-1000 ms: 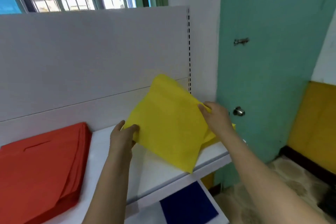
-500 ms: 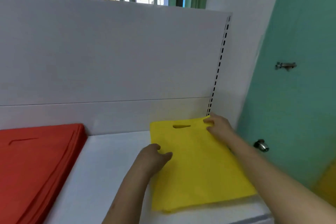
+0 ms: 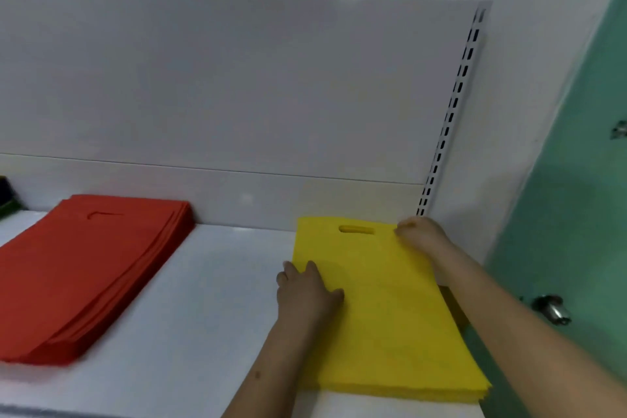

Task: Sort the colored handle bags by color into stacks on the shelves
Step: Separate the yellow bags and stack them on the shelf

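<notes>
The yellow stack (image 3: 390, 312) lies flat on the right end of the white shelf (image 3: 210, 282). Its long axis runs away from the person, with the handle slot at the far end, close to the back panel (image 3: 237, 95). The red stack (image 3: 91, 268) lies on the same shelf, well apart to the left, so the two colors are kept separate.

Both hands are on the yellow stack. The left hand (image 3: 305, 292) rests on its left edge, about the middle of the long side; the fingers look mostly straight and lie flat, pressing and not gripping. The right hand (image 3: 419, 232) is at the far right corner, just beside the handle slot. Its fingers are curled down onto the top bag, but I cannot tell if they pinch the corner or only press it.

I judge that the top bag is being squared on its stack. The next move probably depends on the left edge: the left hand is on the outer side of it, so a push to the right would line the bag up with those under it.
</notes>
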Demonstrator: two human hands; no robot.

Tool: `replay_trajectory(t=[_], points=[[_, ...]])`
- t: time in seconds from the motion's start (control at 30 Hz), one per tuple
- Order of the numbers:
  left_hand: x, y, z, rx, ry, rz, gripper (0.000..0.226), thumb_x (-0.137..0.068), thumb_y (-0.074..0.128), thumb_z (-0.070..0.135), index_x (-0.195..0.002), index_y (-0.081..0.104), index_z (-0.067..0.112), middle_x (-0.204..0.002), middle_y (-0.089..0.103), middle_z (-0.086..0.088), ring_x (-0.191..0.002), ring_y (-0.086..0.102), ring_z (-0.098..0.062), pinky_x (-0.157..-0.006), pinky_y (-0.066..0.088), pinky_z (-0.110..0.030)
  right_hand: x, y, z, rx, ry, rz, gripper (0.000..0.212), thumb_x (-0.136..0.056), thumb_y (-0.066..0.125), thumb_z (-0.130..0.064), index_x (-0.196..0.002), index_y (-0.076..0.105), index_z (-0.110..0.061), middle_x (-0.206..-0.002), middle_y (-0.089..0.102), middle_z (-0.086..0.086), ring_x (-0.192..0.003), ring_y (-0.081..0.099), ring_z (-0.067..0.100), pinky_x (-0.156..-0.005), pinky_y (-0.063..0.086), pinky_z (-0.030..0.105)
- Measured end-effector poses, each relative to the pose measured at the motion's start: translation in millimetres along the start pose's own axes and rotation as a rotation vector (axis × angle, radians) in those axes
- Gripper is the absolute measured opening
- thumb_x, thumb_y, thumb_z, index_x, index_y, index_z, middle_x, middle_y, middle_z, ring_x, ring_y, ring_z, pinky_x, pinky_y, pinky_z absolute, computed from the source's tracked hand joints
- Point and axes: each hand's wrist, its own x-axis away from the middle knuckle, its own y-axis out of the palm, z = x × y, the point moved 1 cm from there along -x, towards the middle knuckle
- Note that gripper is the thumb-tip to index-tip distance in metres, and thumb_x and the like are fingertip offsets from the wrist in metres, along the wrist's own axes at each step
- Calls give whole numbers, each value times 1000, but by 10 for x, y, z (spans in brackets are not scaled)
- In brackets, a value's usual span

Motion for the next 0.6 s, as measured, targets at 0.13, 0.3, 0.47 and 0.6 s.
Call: replay_trajectory(t=[0.13,0.3,0.47,0.6], points=[[83,-34,28,39,16,65,80,-94,52,54,-154,18,12,-161,-1,-21,-148,5,-39,-118,20,-48,143,-7,-193,210,-69,144,26,-90,52,-20,-66,51,-10,-67,51,9,-63,51,26,-54,36,30],[241,-363,-362,197,136,241,74,-96,50,51,-155,21,15,-161,15,-13,-149,7,-28,-119,16,-41,554,324,-1050,163,-358,163,42,-97,50,-31,-128,56,-4,-127,57,17,-113,55,34,-89,45,38],[542,-1053,-1334,323,208,470,63,-95,54,46,-149,36,17,-152,38,-2,-141,31,-18,-114,25,-29,1092,1173,-2206,6,-584,76,46,-97,52,-34,-134,51,-7,-136,54,13,-124,51,29,-99,39,32],[874,-1650,-2385,249,207,586,57,-95,53,48,-145,42,22,-144,45,2,-132,40,-15,-109,30,-27,1480,2049,-3068,-36,-659,31,50,-96,53,-32,-136,50,-2,-140,51,17,-130,46,29,-106,32,31]])
